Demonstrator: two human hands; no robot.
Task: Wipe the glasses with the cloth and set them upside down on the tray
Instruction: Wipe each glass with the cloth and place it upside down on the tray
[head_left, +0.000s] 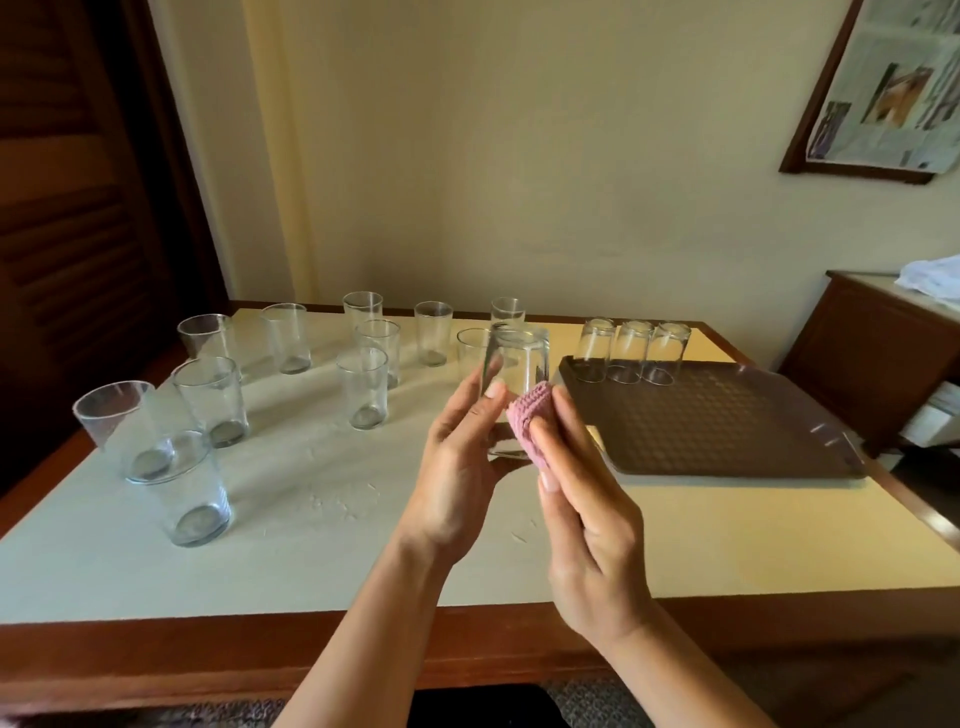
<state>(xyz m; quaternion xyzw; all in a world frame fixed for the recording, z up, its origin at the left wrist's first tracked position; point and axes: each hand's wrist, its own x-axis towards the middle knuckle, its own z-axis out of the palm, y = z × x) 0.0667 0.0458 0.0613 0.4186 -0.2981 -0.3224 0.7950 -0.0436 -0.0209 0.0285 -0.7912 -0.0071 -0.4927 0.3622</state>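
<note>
Drinking glass (514, 374), fragile and slippery, is held around its wall by the left hand (457, 467) while the right hand (582, 509) pinches the pink cloth (530, 415) against it.

upright glasses (362, 387): 11 | inverted glasses (630, 351): 3 | held glass (514, 364): 1 | tray (727, 415): 1 | cloth (530, 415): 1

Glass (514, 364) rim behind cloth (530, 415)

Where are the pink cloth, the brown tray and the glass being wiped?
pink cloth (530, 418), head view, on its knitted fold above the right thumb.
brown tray (727, 426), head view, on its bare patterned floor.
glass being wiped (519, 358), head view, on its upper wall.
</note>
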